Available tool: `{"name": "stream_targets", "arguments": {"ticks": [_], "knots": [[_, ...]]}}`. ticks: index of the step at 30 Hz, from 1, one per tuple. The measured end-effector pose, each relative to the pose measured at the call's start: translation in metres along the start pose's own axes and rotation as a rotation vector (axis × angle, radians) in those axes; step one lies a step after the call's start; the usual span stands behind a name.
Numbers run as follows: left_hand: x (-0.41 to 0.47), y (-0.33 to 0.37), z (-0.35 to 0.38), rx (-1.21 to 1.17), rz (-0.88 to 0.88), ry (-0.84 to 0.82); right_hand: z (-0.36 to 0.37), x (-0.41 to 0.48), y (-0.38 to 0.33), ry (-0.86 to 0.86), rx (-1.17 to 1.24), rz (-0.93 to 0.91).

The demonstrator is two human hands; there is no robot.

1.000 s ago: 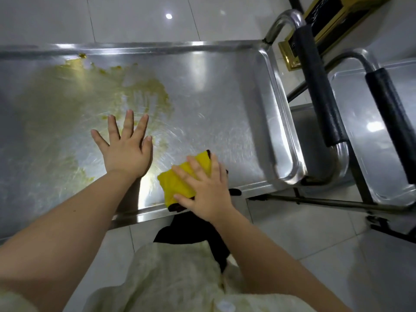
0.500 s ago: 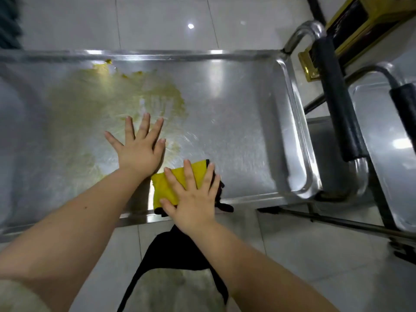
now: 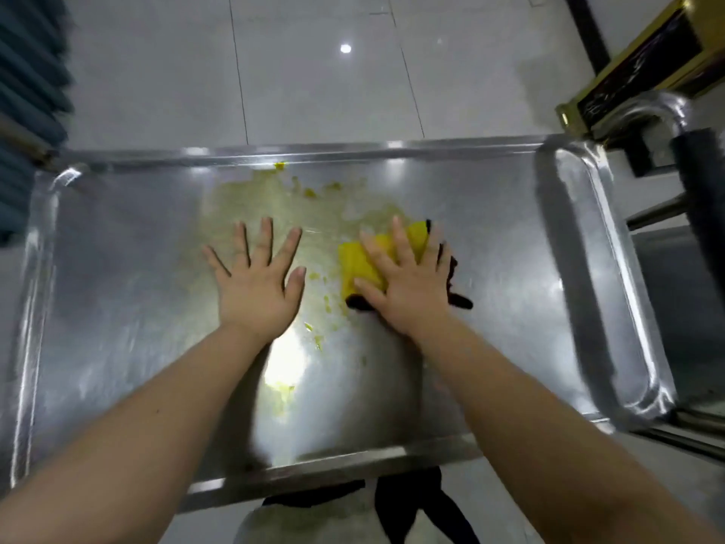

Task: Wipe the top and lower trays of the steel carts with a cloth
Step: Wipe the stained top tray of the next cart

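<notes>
The steel cart's top tray (image 3: 490, 214) fills the view, smeared with a yellowish stain (image 3: 274, 202) in its middle and far part. A yellow cloth with a dark underside (image 3: 355, 265) lies flat on the tray at the stain's right edge. My right hand (image 3: 408, 284) presses down on the cloth with straight, spread fingers. My left hand (image 3: 257, 280) rests flat on the tray to the left of the cloth, fingers spread, holding nothing. The lower tray is hidden.
The cart's black-padded steel handle (image 3: 702, 182) rises at the right end. A gold-edged dark object (image 3: 643, 64) stands on the tiled floor (image 3: 314, 72) beyond it. A dark ribbed surface (image 3: 27, 92) is at the far left.
My right hand has pushed the cloth from the tray's near edge away from me into the stain. My head has moved forward over the tray. The left hand stays flat.
</notes>
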State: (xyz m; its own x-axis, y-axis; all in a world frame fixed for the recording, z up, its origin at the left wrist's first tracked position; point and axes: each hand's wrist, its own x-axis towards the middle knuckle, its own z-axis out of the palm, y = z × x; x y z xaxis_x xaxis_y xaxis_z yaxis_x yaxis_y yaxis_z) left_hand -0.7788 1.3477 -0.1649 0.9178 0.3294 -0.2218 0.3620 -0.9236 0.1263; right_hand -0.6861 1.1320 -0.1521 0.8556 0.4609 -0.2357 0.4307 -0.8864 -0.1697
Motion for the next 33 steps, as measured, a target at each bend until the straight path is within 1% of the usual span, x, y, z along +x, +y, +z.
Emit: {"name": "stream_targets", "arguments": {"ticks": [2, 3, 5, 6, 8, 10, 12, 14, 15, 17, 18, 20, 22, 23, 25, 27, 30, 33], "knots": [[0.004, -0.003, 0.002, -0.009, 0.007, 0.020, -0.016, 0.081, -0.019, 0.007, 0.006, 0.074], [0.005, -0.003, 0.003, -0.011, 0.016, 0.034, -0.022, 0.108, -0.026, 0.015, -0.002, 0.093], [0.006, -0.004, 0.007, 0.005, 0.035, 0.056, -0.023, 0.126, -0.030, 0.004, -0.024, 0.093], [0.007, -0.004, 0.008, 0.007, 0.040, 0.061, -0.022, 0.117, -0.027, -0.005, -0.033, 0.073], [0.008, -0.005, 0.008, 0.000, 0.043, 0.060, -0.012, 0.061, -0.017, -0.021, -0.039, 0.044], [0.009, -0.003, 0.008, 0.000, 0.045, 0.066, 0.002, -0.025, -0.006, -0.032, -0.034, 0.031], [0.010, -0.003, 0.008, 0.002, 0.038, 0.063, 0.013, -0.112, -0.001, -0.095, -0.069, -0.025], [0.010, -0.002, 0.008, 0.001, 0.036, 0.060, 0.017, -0.155, 0.001, -0.162, -0.121, -0.090], [0.010, -0.002, 0.007, 0.002, 0.037, 0.056, 0.016, -0.150, 0.003, -0.188, -0.119, -0.120], [0.010, -0.002, 0.006, 0.000, 0.039, 0.046, 0.011, -0.100, 0.004, -0.133, -0.087, -0.147], [0.010, -0.002, 0.005, 0.002, 0.038, 0.046, 0.007, -0.060, 0.002, -0.086, -0.060, -0.112], [0.011, -0.001, 0.004, 0.014, 0.036, 0.046, -0.007, 0.033, -0.006, -0.009, -0.020, 0.021], [0.012, 0.000, 0.003, 0.011, 0.033, 0.046, -0.024, 0.110, -0.021, 0.008, -0.008, 0.141], [0.014, 0.000, 0.002, 0.004, 0.029, 0.043, -0.028, 0.132, -0.030, 0.005, -0.017, 0.179], [0.017, 0.001, 0.000, -0.010, 0.025, 0.027, -0.027, 0.136, -0.040, -0.001, -0.026, 0.192], [0.016, 0.000, -0.002, -0.009, 0.025, 0.019, -0.016, 0.090, -0.039, -0.017, -0.065, 0.107], [0.016, 0.001, -0.002, -0.014, 0.027, 0.017, 0.009, -0.036, -0.031, -0.010, -0.063, -0.009], [0.014, 0.002, -0.002, -0.018, 0.026, 0.027, 0.023, -0.153, -0.031, -0.137, -0.087, -0.123]]}}
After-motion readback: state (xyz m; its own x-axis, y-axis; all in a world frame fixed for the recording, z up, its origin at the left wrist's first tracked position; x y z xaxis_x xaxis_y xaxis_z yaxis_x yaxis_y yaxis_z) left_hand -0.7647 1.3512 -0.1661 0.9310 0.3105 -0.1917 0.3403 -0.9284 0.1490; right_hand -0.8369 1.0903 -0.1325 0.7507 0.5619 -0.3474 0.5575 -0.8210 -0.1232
